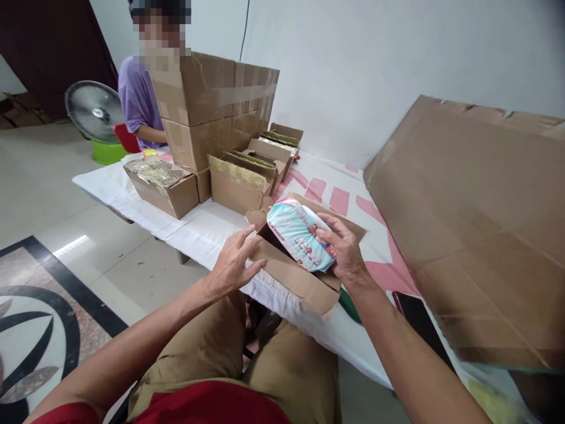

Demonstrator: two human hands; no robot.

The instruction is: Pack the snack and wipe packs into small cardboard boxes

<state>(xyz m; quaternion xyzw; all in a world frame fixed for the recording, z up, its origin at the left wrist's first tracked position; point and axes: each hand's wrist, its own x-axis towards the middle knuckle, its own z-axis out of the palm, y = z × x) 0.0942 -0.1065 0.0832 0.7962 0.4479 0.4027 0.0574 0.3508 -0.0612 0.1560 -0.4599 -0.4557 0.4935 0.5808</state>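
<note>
Leftmost, at lower left of the frame, an inlaid floor medallion (33, 347) is visible. A round fan (97, 112) stands at upper left, with a bright green base (106, 153) below it. Beside it, a co-worker in a purple shirt (138, 97) is partly hidden by a stack of taped cartons (209, 94). Left of centre, a low carton with a printed top (170, 197) sits on the white-and-pink cloth (198, 231), beside a row of flap-up cartons (236, 185).

Near centre, the left hand (233, 262) is released, fingers spread, holding nothing; contact with the open carton (293, 274) cannot be confirmed. A teal-and-white printed plastic pack (293, 235) lies tilted at that carton's mouth, centre of the frame; how deep it sits cannot be told. The right hand (344, 250) grasps the pack's right end, fingers over its printed face.

Lower right, a dark phone (417, 321) lies on the cloth, near a large cardboard panel (481, 235) filling the right side.
</note>
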